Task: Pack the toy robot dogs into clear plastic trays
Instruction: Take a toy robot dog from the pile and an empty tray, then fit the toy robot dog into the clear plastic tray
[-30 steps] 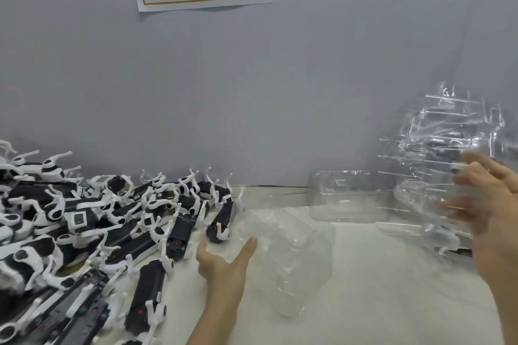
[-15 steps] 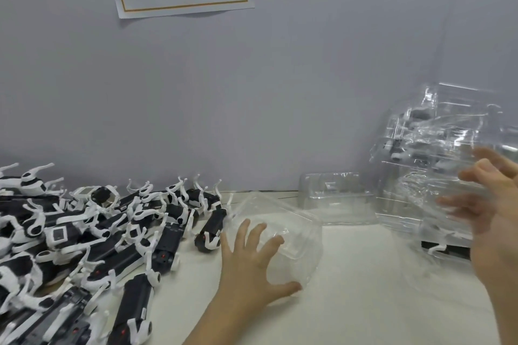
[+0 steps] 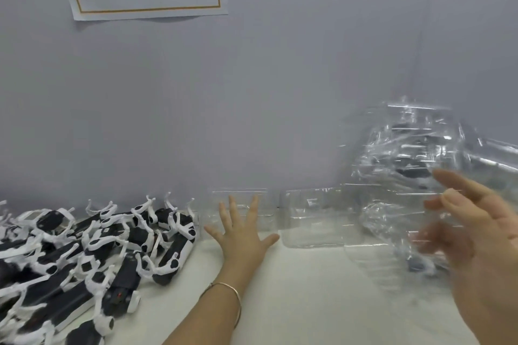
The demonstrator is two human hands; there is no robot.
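left hand [image 3: 242, 238] splayed, empty; dog pile [image 3: 112, 246] at table's [image 3: 294, 288] left edge, just beside it; right hand [image 3: 482, 246] blurry, spread, off by tray stack [image 3: 406, 154]

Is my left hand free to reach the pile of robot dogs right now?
Probably yes: the left hand is open, fingers spread, holding nothing, and the nearest robot dogs lie just to its left with nothing visible between.
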